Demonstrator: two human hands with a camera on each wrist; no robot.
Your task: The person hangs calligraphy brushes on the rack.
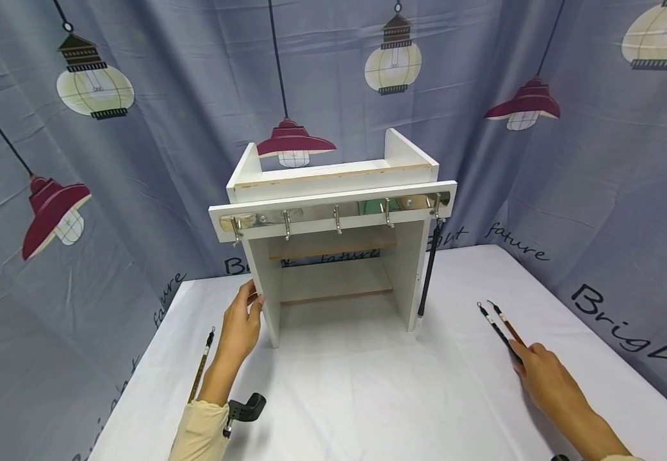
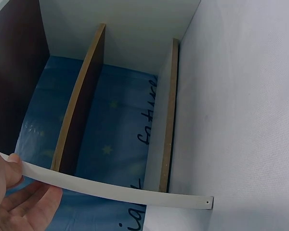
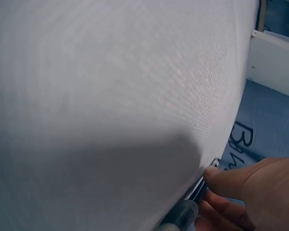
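Observation:
A white open shelf unit (image 1: 408, 269) stands on the table, with a rail of metal hooks (image 1: 333, 210) across its front. One dark brush (image 1: 428, 275) hangs from the rightmost hook. My left hand (image 1: 243, 323) grips the front edge of the unit's left side panel (image 2: 111, 190), and in the left wrist view the left hand (image 2: 14, 197) has its thumb on one face and its fingers on the other. My right hand (image 1: 543, 378) lies at the near ends of two brushes (image 1: 497, 320) on the cloth. In the right wrist view the right hand (image 3: 250, 192) pinches a brush (image 3: 195, 195).
Another brush (image 1: 200, 368) lies on the white tablecloth (image 1: 368, 384) left of my left arm. Two brown boards (image 2: 82, 106) cross the inside of the unit. A blue-grey curtain printed with lamps (image 1: 108, 160) hangs behind and at both sides.

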